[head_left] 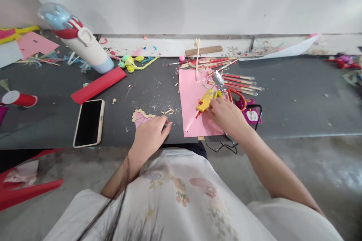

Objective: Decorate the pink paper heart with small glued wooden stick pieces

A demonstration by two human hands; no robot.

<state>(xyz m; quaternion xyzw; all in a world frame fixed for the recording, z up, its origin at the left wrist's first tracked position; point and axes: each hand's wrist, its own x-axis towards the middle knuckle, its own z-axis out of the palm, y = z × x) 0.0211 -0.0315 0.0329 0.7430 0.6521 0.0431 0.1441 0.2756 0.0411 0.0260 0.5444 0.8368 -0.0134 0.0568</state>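
My left hand rests at the table's front edge, over the lower part of a pink paper heart. Its thumb is apart from the forefinger; the other fingers are mostly hidden, and nothing shows in its grasp. Small cut wooden bits line the heart's upper edge, and loose stick pieces lie beside it. On the right, my right hand has its fingers curled at a yellow glue gun lying over pink paper. A pale glue stick pokes out of the gun. Red-handled scissors lie just beyond this hand.
A purple box and a black cord sit right of the hand. Wrapped chopsticks lie behind. Leftward are a phone, a red strip, a bottle and a red spool. A wall stands behind.
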